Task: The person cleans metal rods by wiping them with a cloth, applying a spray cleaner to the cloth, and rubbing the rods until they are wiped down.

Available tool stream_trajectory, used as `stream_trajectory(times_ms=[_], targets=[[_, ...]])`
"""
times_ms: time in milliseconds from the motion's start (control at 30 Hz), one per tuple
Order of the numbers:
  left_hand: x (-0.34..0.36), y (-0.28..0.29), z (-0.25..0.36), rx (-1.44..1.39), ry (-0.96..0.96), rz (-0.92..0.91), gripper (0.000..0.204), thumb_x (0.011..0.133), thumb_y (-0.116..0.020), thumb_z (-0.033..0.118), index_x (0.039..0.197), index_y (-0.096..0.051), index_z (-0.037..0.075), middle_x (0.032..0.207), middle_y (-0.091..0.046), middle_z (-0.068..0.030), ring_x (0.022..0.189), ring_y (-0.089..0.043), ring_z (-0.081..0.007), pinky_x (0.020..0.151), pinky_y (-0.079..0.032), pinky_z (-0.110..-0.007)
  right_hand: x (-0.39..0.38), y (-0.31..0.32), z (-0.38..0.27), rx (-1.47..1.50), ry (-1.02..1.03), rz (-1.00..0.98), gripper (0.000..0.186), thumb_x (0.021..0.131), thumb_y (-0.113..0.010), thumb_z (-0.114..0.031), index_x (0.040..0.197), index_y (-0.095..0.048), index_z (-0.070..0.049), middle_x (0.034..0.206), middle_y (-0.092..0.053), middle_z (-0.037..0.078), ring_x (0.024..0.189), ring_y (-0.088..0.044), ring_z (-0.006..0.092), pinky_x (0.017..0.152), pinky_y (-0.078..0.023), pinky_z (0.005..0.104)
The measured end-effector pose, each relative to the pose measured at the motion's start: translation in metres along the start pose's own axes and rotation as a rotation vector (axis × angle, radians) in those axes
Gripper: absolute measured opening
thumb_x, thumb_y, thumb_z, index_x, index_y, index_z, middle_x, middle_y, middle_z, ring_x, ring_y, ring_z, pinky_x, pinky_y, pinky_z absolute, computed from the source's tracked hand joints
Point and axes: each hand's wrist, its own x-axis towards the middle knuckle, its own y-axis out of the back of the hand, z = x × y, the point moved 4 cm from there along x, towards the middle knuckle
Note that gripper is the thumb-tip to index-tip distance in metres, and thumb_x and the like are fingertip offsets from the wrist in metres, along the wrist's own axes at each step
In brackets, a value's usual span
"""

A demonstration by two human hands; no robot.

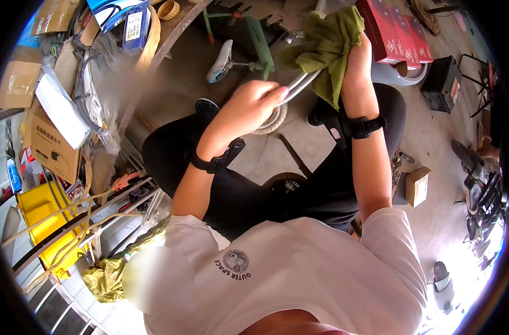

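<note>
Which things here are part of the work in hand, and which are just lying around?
In hand:
- left hand gripping the shiny metal tube
- right hand pressing the green cloth onto that tube

Lying about:
- red boxes
- bicycle saddle
- small cardboard box on the floor
- yellow bin
- sandal
</note>
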Motion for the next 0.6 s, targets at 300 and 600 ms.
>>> stream_trajectory(times_ms=[300,600], targets=[[0.008,-0.031,-0.019,0.038,0.003,-0.099,0.038,0.094,-0.054,0.028,0.07,-0.053,-0.001,0.054,-0.04,-0.0036,0.052,-0.036,-0.0114,0.05,-0.031,-0.031,-0.01,-0.011,0.012,-0.148,-0.116,-0.084,0.037,0.096,-0.047,-0.028,0.114,-0.057,0.002,0.108,-0.064,0.013,0.091,-0.064,0.0237,0.079,-0.053,0.0344],[-0.002,-0.043,0.006,0.083,0.019,-0.172,0.037,0.092,-0.056,0.026,0.067,-0.053,-0.001,0.051,-0.038,-0.0027,0.049,-0.035,-0.0094,0.048,-0.029,-0.03,-0.018,-0.013,0.044,-0.222,-0.313,-0.224,0.031,0.094,-0.05,-0.029,0.108,-0.061,-0.003,0.099,-0.066,0.008,0.084,-0.062,0.0165,0.071,-0.052,0.0277]])
